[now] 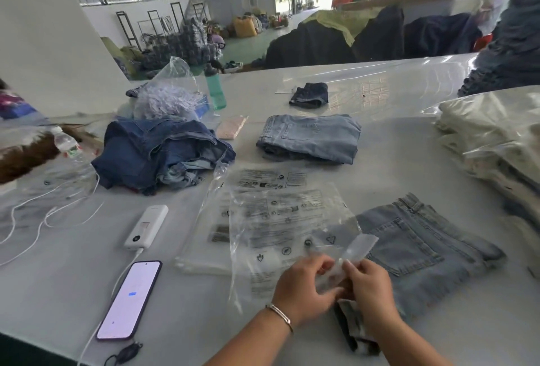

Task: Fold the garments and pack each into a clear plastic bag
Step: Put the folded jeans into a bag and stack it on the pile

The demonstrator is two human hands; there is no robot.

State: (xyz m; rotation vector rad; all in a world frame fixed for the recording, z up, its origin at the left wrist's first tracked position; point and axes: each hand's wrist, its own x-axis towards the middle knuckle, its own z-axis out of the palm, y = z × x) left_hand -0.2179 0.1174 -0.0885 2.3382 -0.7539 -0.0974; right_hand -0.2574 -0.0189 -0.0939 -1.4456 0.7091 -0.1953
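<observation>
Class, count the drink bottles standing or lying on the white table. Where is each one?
2. A green bottle stands upright at the back, beside the bag of plastic bits. A clear water bottle lies at the left edge. Others may hide behind the denim pile.

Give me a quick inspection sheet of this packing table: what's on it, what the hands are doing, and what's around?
Surface: pale table under a clear plastic sheet.
Job's things: folded light-blue denim shorts by the hands; a clear printed bag lifted over a stack of bags; folded jeans; unfolded denim heap; bagged pale garments at right.
Clutter: phone, power bank, green bottle, water bottle, bag of small plastic pieces.
Grippers: left hand and right hand both pinch the bag's flap strip.
Cables: white cable coiled at left; another joins the phone and power bank.
Surroundings: warehouse hall, garment piles, a person standing far off.
</observation>
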